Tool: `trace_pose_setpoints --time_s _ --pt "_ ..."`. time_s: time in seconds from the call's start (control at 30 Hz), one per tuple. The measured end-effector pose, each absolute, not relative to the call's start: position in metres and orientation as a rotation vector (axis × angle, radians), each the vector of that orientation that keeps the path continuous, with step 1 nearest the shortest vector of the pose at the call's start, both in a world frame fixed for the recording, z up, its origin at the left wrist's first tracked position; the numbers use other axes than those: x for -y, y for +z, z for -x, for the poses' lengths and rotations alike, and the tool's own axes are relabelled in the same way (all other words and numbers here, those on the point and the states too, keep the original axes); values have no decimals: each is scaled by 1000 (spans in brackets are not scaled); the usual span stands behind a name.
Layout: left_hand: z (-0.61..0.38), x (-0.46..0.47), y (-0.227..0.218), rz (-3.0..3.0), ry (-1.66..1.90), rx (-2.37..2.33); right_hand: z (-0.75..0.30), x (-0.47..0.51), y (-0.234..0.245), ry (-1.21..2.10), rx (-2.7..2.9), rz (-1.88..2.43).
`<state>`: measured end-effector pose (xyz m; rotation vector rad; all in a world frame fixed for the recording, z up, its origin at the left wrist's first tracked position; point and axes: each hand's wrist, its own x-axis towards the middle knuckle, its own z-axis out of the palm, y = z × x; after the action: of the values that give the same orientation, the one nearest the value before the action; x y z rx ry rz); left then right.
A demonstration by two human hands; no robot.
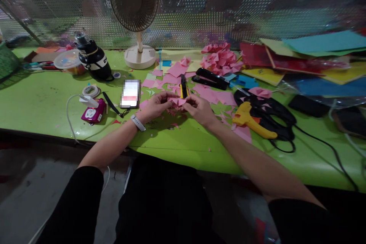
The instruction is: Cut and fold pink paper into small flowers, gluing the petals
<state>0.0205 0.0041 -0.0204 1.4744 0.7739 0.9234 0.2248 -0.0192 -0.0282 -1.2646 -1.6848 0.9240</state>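
Observation:
Between both hands, low over the table, is a small folded piece of pink paper [177,101]. My left hand [156,106] pinches its left side, with a white band on that wrist. On its right side, the thumb and fingers of my right hand [200,109] close on the paper. A yellow and black utility knife [183,87] lies just beyond the fingertips. Pink paper scraps are scattered under and around the hands. Behind them, a black stapler [211,79] lies in front of a heap of folded pink paper pieces [219,59].
To the right lie a yellow glue gun [253,120] with a black cord and stacked coloured sheets [323,42]. Leftward are a phone [130,93], a purple plug adapter [93,112], a tape roll [91,90] and a black bottle [94,59]. A fan [139,57] stands at the back.

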Motion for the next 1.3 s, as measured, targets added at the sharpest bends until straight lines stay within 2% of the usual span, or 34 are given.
trace_pose_setpoints --time_s 0.17,0.27,0.57,0.77,0.93,1.1,1.3 --pt "-21 -6 -24 -1504 930 -771 -226 19 -29 177 1959 1207" --pt "-22 -8 -27 -1521 953 -725 -227 19 -31 -15 2104 1156" --pt "-18 -4 -22 -1823 1114 -810 -228 20 -30 -42 2113 1145" --pt "-18 -3 -21 -1854 1123 -814 -227 18 -29 -124 2166 1152" --pt "-22 -2 -28 -1660 1082 -792 -223 20 -28 -150 2166 1183" --pt "-24 -1 -33 -1596 1051 -834 -221 23 -26 -86 2222 1216" --pt "-29 5 -32 -1798 1128 -868 -213 31 -23 -109 2228 1285"
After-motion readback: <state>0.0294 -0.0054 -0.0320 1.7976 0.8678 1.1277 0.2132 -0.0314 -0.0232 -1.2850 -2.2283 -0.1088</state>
